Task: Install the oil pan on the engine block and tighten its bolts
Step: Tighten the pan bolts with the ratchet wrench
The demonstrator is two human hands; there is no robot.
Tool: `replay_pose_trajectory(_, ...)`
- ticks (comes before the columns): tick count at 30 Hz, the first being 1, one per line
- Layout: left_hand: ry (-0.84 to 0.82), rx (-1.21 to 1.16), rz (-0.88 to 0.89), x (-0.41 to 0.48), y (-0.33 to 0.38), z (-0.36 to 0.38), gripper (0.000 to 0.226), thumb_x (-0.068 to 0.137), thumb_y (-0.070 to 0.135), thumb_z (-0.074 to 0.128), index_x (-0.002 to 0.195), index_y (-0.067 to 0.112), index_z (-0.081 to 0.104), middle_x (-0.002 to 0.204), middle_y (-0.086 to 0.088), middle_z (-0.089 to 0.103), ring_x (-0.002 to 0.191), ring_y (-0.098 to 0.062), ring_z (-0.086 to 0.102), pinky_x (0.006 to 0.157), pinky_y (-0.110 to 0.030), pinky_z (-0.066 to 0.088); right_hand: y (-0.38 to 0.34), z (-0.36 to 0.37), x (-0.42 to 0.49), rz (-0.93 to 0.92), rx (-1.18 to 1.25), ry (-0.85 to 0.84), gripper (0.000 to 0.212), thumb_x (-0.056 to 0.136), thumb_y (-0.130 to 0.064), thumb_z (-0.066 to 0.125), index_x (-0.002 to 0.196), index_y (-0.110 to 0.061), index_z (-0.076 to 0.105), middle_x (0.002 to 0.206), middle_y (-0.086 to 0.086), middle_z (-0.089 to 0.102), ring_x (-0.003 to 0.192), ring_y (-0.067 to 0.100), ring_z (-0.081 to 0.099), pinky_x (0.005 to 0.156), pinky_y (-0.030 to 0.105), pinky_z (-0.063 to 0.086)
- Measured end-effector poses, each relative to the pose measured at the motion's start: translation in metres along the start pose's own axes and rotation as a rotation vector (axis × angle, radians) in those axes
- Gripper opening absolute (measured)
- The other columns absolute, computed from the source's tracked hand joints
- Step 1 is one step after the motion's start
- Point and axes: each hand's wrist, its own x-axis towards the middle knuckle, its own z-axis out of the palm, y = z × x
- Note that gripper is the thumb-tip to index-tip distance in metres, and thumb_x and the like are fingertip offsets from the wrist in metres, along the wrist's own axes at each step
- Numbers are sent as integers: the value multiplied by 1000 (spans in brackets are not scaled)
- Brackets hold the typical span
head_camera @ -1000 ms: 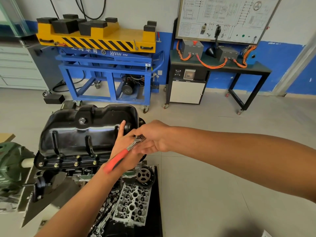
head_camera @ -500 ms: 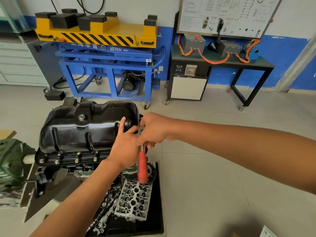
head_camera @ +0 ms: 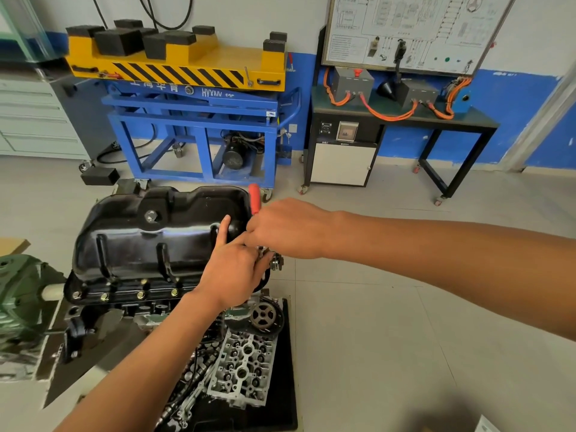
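Observation:
A glossy black oil pan (head_camera: 149, 232) sits on the upturned engine block (head_camera: 118, 302), with brass-coloured bolts (head_camera: 140, 295) along its near flange. My right hand (head_camera: 286, 229) grips a ratchet wrench whose red handle (head_camera: 254, 198) sticks up and away behind the fingers. The ratchet's metal head (head_camera: 261, 248) is at the pan's right end. My left hand (head_camera: 233, 272) holds the ratchet head there, its index finger resting straight against the pan's side. The bolt under the tool is hidden by my hands.
A cylinder head (head_camera: 243, 369) and a timing gear (head_camera: 265, 316) lie on a black mat below the block. A green engine stand gearbox (head_camera: 18, 304) is at the left. A blue and yellow lift cart (head_camera: 193, 120) and a black bench (head_camera: 402, 120) stand behind.
The red ratchet handle swung from lower left, through pointing down toward me, to pointing up and away. Both hands stayed at the pan's right end.

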Motion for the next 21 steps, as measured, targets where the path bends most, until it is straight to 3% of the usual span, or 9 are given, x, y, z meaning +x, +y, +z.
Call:
replay_pose_trajectory(3, -27, 22, 6, 1, -2, 2, 68, 101, 47, 18, 89, 15, 76, 83, 5, 74, 114, -14, 62, 122, -43, -17, 5, 4, -5, -62, 63, 7, 39, 95, -7, 53, 132, -22, 56, 121, -2, 61, 109, 20, 58, 78, 38, 54)
replay_pose_trajectory(7, -32, 29, 3, 1, -5, 6, 58, 106, 42, 32, 78, 16, 75, 70, 7, 69, 116, -9, 60, 122, -44, -17, 8, 5, -7, -54, 89, 10, 42, 96, -7, 51, 134, -22, 54, 117, -4, 62, 104, 18, 58, 78, 36, 53)
replay_pose_trajectory(10, 45, -15, 22, 0, -2, 5, 62, 102, 42, 31, 65, 11, 70, 66, 5, 69, 115, -12, 61, 123, -48, -8, 8, 3, -6, -2, 51, -38, 23, 97, -10, 53, 117, -18, 62, 93, 0, 63, 85, 22, 62, 62, 38, 49)
replay_pose_trajectory(12, 76, -26, 30, -1, -1, 4, 63, 102, 41, 30, 61, 10, 68, 74, 3, 72, 114, -14, 62, 123, -47, -7, 7, 1, -5, 37, 17, -41, 6, 97, -17, 56, 98, -15, 61, 73, -1, 50, 70, 23, 59, 57, 37, 46)
replay_pose_trajectory(14, 67, -19, 34, 0, 0, 2, 63, 102, 41, 28, 66, 11, 70, 85, 3, 75, 113, -16, 61, 122, -46, -11, 7, 0, -6, 81, 52, -2, 25, 97, -29, 58, 77, -16, 50, 63, -4, 37, 57, 19, 48, 48, 31, 39)
replay_pose_trajectory(16, 46, -11, 46, -1, 0, 2, 58, 100, 39, 28, 74, 13, 73, 92, 3, 75, 115, -18, 61, 122, -48, -10, 6, 1, -7, 124, 104, 49, 43, 94, -39, 59, 63, -20, 36, 59, -5, 35, 49, 13, 38, 44, 27, 25)
replay_pose_trajectory(21, 43, 8, 84, -1, -2, 3, 46, 98, 34, 34, 90, 20, 77, 88, 7, 74, 112, -19, 60, 122, -48, -11, -5, 10, -3, 348, 321, 127, 46, 87, -45, 59, 54, -21, 38, 49, -4, 39, 44, 12, 38, 45, 24, 23)
